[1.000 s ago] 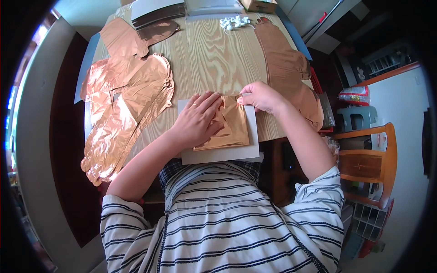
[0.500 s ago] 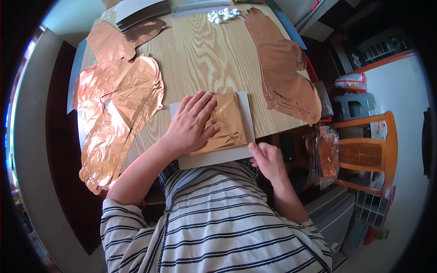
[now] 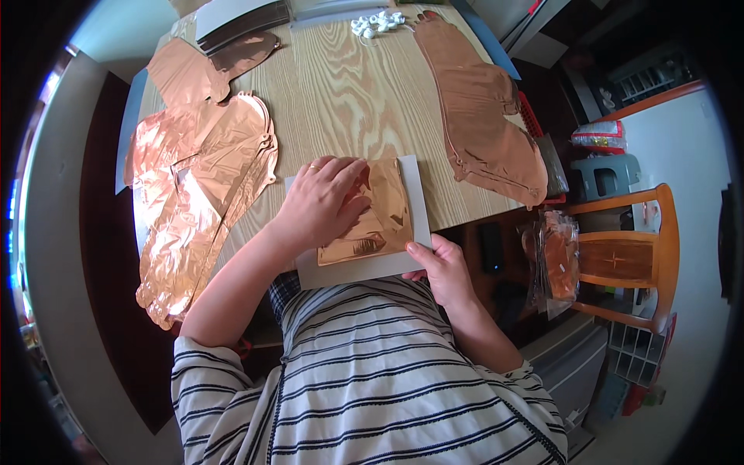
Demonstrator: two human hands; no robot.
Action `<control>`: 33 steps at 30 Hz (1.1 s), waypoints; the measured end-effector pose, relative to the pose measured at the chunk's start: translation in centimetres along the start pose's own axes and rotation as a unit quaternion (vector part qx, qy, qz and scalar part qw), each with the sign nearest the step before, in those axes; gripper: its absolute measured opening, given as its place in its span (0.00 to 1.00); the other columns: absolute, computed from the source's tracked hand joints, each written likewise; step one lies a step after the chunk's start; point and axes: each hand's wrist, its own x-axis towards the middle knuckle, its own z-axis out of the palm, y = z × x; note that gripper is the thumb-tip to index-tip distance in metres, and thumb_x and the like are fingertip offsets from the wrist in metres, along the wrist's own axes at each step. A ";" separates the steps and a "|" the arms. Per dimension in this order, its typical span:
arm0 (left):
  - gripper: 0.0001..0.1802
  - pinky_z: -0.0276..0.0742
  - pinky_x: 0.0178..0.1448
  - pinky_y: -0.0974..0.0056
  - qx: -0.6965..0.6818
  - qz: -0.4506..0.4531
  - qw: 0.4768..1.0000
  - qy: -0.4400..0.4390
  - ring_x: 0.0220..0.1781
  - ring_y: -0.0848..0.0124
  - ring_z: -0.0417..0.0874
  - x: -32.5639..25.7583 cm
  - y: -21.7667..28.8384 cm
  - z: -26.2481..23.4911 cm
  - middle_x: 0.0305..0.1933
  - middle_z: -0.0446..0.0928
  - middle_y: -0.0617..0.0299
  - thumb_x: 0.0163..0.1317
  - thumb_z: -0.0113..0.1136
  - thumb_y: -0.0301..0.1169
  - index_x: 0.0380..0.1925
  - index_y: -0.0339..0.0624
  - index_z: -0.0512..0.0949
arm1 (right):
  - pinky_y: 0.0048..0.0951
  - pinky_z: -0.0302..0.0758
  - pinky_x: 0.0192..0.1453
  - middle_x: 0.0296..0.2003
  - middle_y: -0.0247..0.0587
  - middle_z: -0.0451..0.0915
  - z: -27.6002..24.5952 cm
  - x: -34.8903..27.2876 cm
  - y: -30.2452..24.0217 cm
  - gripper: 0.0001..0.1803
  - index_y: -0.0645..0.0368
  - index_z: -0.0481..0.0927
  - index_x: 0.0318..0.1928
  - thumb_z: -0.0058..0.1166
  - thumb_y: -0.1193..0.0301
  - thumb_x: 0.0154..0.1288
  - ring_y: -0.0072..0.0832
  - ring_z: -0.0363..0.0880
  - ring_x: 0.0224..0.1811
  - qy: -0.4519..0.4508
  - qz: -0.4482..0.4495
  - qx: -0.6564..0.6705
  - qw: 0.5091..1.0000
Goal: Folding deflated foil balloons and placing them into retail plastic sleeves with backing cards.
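Folded gold foil packet (image 3: 385, 213): on top of the white card (image 3: 417, 190), set a little in from the card's right side, its far edge close to the card's far side. Packet outline looks near square; my fingers cover its left edge, so I cannot tell a long axis. Key relation: the foil lies under and to the right of my left hand (image 3: 314, 203), and up and to the left of my right hand (image 3: 446, 271). Left is nearer, being over the packet's left part, fingers together and loosely bent; cannot tell how hard it bears down. Right pinches the card's near right corner, thumb above, fingers beneath; cannot tell whether the thumb tip also catches the foil's corner. Card's near side overhangs the wooden table (image 3: 341, 101) toward my lap. Left of the card: shiny, crumpled copper foil (image 3: 203, 174). Right and beyond it: duller copper foil (image 3: 484, 116). Straight beyond it, at the far side: small white pieces (image 3: 372, 28).
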 end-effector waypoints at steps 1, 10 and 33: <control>0.30 0.72 0.65 0.51 0.004 -0.007 1.000 -0.011 0.62 0.53 0.77 0.4 -0.2 -0.2 0.61 0.78 0.51 0.61 0.68 0.38 0.62 0.39 0.75 | 0.20 0.83 0.30 0.32 0.37 0.86 0.2 -0.1 0.0 0.12 0.64 0.83 0.43 0.59 0.65 0.73 0.17 0.83 0.28 -0.006 -0.013 0.011 1.000; 0.17 0.78 0.27 0.69 -0.285 -0.263 0.908 -0.161 0.22 0.76 0.83 5.0 -2.1 -4.7 0.26 0.83 0.60 0.67 0.64 0.32 0.48 0.26 0.80 | 0.20 0.83 0.31 0.32 0.33 0.85 0.0 -0.6 -1.7 0.11 0.63 0.83 0.44 0.59 0.67 0.74 0.15 0.82 0.30 -0.014 -0.044 -0.020 0.999; 0.20 0.71 0.54 0.52 0.247 -0.107 0.961 0.072 0.49 0.59 0.81 2.4 -2.4 0.2 0.41 0.77 0.60 0.62 0.65 0.47 0.46 0.47 0.82 | 0.20 0.77 0.21 0.28 0.41 0.85 2.0 1.3 -3.4 0.13 0.68 0.77 0.36 0.56 0.69 0.74 0.25 0.85 0.22 0.057 -0.039 -0.132 0.989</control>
